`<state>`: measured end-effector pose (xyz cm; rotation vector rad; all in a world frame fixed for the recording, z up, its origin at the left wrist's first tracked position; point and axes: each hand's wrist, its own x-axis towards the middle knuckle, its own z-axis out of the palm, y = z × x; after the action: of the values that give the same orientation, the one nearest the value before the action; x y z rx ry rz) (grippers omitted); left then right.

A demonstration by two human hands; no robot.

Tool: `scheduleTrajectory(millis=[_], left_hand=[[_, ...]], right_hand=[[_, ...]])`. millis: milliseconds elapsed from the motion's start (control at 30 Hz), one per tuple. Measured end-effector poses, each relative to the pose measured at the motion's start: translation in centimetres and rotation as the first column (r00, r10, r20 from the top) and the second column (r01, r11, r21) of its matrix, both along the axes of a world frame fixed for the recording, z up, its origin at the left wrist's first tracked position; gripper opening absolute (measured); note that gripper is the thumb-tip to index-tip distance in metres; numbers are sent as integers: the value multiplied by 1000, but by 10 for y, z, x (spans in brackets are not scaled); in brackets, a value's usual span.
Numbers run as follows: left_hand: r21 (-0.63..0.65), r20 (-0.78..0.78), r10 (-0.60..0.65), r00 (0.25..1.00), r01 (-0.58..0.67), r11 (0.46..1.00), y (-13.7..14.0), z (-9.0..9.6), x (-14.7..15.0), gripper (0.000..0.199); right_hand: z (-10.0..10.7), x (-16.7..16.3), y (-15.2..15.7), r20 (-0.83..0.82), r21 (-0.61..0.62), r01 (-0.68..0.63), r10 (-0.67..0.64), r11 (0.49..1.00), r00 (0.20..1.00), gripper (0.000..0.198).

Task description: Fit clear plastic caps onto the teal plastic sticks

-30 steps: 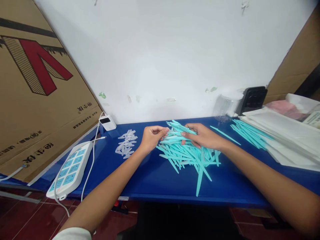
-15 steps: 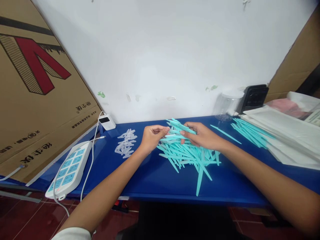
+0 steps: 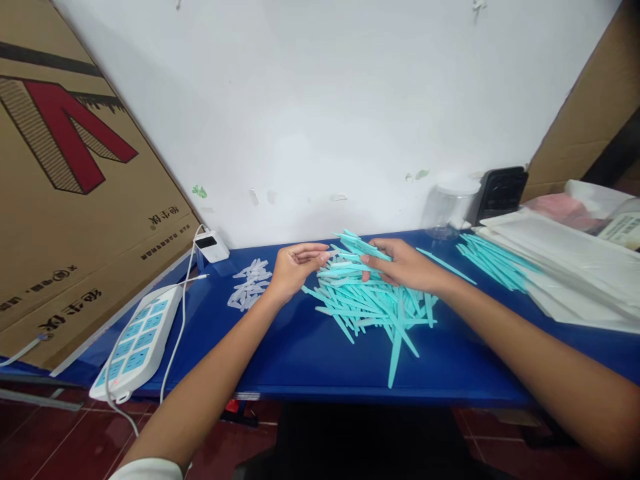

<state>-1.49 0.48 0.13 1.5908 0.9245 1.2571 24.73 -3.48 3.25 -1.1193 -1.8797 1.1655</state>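
My right hand (image 3: 393,262) holds a bunch of turquoise eyebrow razors (image 3: 356,241), thumb pressed on top, their thin ends pointing left. Just left of them, my left hand (image 3: 299,268) pinches a small translucent cap (image 3: 333,254) between thumb and fingers, beside the tip of one razor. Whether the cap is still on that tip is too small to tell. Below both hands lies a loose pile of the same razors (image 3: 373,307), pointing many ways. A small heap of translucent caps (image 3: 251,283) rests on the blue table left of my left hand.
A white power strip (image 3: 140,343) with cables lies at the left, near a small white device (image 3: 213,247) and a large carton (image 3: 90,220). At the right are a single razor (image 3: 445,265), more razors (image 3: 493,263), white plastic bags (image 3: 575,267), a clear jar (image 3: 450,210) and a black object (image 3: 501,193).
My left hand has drawn slightly left from the bunch, its fingers straighter, with the pale cap now showing at its fingertips. My right hand keeps its hold. The view has shifted slightly.
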Motion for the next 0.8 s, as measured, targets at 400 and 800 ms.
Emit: scheduleTrajectory(millis=[400,800], left_hand=[[-116,-88,-117,989,107,987,-8,-5,4,44],[-306,-4,-217,976,206,930,-7,-17,9,40]], right_hand=[[-8,-4,-2,32,-58,-65,67,996,997,35],[-11,-11,-7,3,-89,-100,101,991,995,40]])
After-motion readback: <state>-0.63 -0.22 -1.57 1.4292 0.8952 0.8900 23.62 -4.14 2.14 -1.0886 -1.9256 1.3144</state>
